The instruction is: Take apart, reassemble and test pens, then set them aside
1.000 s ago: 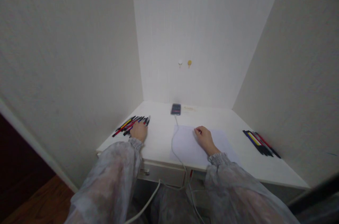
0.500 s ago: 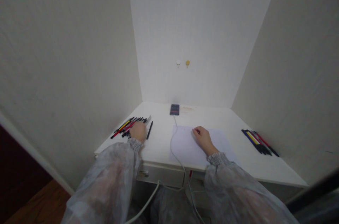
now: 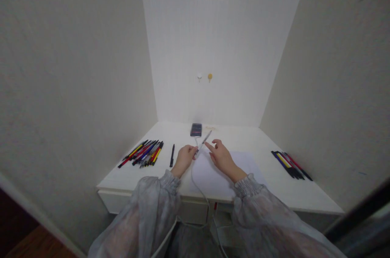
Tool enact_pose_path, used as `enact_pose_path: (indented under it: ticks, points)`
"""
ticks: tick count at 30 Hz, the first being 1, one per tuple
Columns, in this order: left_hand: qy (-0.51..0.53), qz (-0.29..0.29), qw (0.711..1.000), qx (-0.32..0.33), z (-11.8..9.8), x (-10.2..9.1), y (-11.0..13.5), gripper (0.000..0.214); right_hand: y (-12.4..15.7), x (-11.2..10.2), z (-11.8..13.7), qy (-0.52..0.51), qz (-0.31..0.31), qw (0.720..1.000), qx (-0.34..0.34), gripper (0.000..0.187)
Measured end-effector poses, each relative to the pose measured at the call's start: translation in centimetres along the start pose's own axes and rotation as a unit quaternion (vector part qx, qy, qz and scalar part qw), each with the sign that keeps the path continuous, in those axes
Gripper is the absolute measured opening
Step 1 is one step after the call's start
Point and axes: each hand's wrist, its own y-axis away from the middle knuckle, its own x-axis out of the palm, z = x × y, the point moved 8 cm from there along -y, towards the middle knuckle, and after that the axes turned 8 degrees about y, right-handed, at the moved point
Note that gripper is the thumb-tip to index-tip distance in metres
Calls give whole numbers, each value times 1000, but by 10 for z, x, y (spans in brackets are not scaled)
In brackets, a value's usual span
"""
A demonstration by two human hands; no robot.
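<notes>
Between the fingers of my left hand point(image 3: 185, 157) is a pale, clear-looking pen point(image 3: 207, 137), tilted up and to the right above the paper. My right hand point(image 3: 223, 157) is close beside it, its index finger stretched toward the pen's barrel; whether it touches cannot be told. Its fingers are apart and appear to hold nothing. Under the hands lies a white sheet of paper point(image 3: 243, 172). Left of my left hand, one black pen point(image 3: 172, 155) lies alone on the desk. Farther left is a pile of mixed-colour pens point(image 3: 146, 154).
A row of pens point(image 3: 291, 164) lies at the desk's right side. A small dark device point(image 3: 196, 129) sits near the back wall, its white cable point(image 3: 198, 185) running across the paper and over the front edge. Walls enclose the white desk point(image 3: 170, 128) on three sides.
My left hand has moved right from the pen pile to above the paper's left edge, now with a pale pen in it. My right hand has shifted left and its fingers have opened.
</notes>
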Motion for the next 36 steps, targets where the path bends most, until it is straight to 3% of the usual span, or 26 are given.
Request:
enact_pose_path:
  ticks: [4, 6, 9, 11, 14, 16, 19, 25, 32, 36]
  points:
    - [104, 68, 992, -2, -17, 31, 6, 38, -14, -4, -5, 47, -12, 999, 5, 35]
    - [155, 90, 984, -6, -22, 40, 6, 38, -18, -4, -12, 2, -22, 1000, 10, 26]
    - [207, 91, 974, 12, -21, 45, -2, 37, -18, -6, -28, -147, -75, 985, 56, 20]
    - [212, 55, 976, 11, -9, 44, -12, 34, -12, -1, -48, -285, -117, 941, 141, 18]
    - [195, 23, 980, -9, 17, 45, -24, 32, 1, 25, -75, -480, -129, 820, 284, 26]
    - [202, 22, 979, -8, 29, 48, -28, 37, 5, 41, -80, -561, -106, 751, 332, 30]
    - [201, 38, 979, 10, 32, 52, -30, 43, 5, 54, -78, -613, -71, 705, 349, 32]
    - [209, 79, 974, 44, 20, 55, -25, 48, 6, 66, -73, -635, -46, 678, 367, 33]
    - [109, 56, 990, 74, 20, 54, -20, 33, 8, 70, -74, -620, -29, 683, 385, 34]
    - [31, 66, 991, 116, 12, 51, -16, 29, 10, 72, -76, -594, -24, 699, 396, 34]
